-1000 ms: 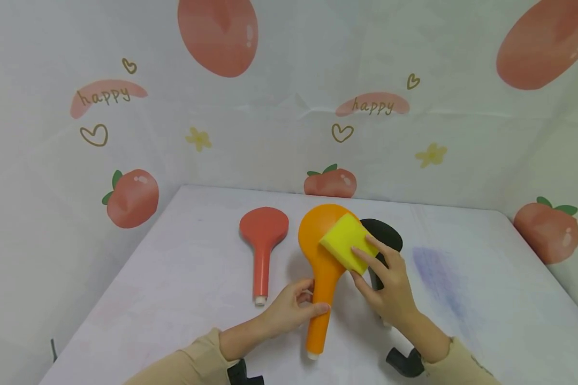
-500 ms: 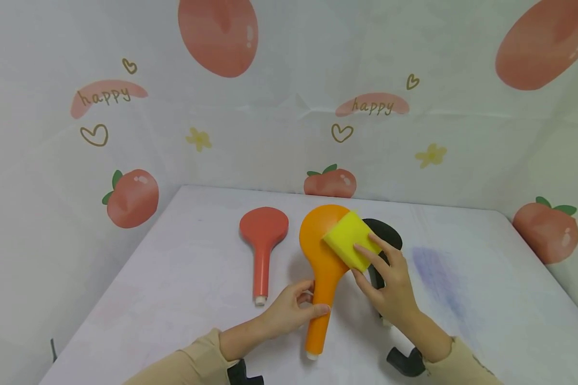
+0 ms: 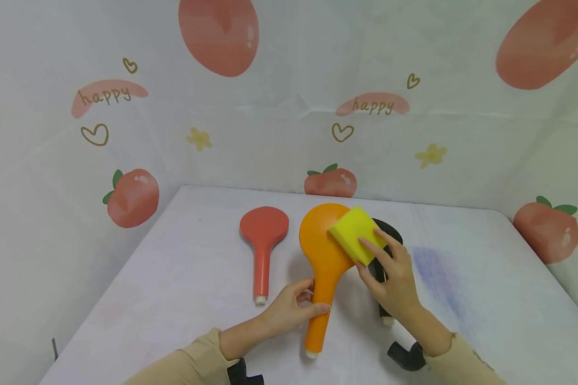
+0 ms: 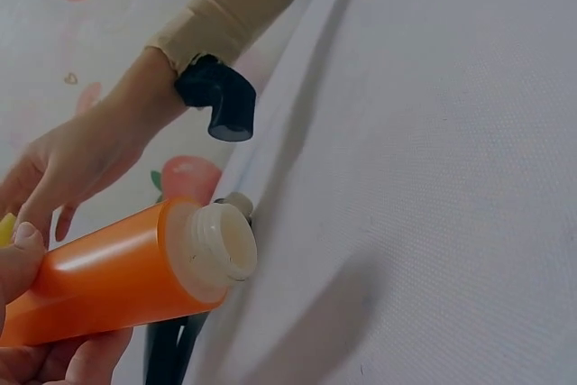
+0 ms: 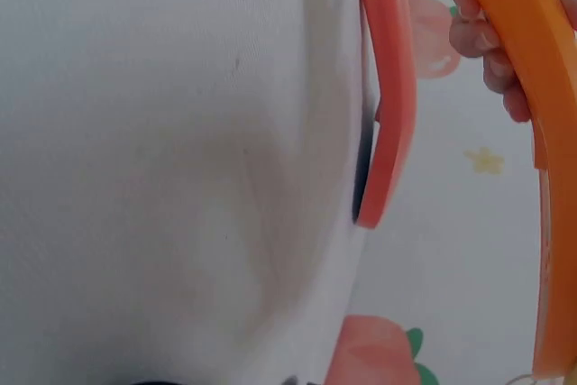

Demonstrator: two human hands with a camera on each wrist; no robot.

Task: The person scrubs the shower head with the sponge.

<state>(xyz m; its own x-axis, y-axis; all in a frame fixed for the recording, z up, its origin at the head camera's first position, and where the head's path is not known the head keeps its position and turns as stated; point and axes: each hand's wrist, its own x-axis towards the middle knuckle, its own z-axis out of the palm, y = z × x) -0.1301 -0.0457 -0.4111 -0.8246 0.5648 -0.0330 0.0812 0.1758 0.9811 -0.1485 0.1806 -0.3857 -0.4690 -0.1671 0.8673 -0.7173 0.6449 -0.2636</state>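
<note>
An orange shower head [image 3: 320, 235] is held up over the table, its round head pointing away. My left hand [image 3: 289, 310] grips its handle, thumb across the front. In the left wrist view, the handle's white threaded end [image 4: 225, 245] shows. My right hand [image 3: 395, 280] holds a yellow sponge [image 3: 355, 232] between thumb and fingers, against the right side of the orange head. Just left lies a red shower head [image 3: 264, 230]. A black shower head [image 3: 384, 305] lies behind the right hand, partly covered by it and the sponge.
The white table [image 3: 173, 289] carries a purple smudge [image 3: 440, 283] on the right. A white backdrop [image 3: 270, 139] with printed peaches stands behind it. Black wrist mounts [image 3: 407, 356] sit at both cuffs.
My right hand has slid the sponge up and to the right along the orange shower head, toward its edge. More of the black handle shows now. My left hand stays in place.
</note>
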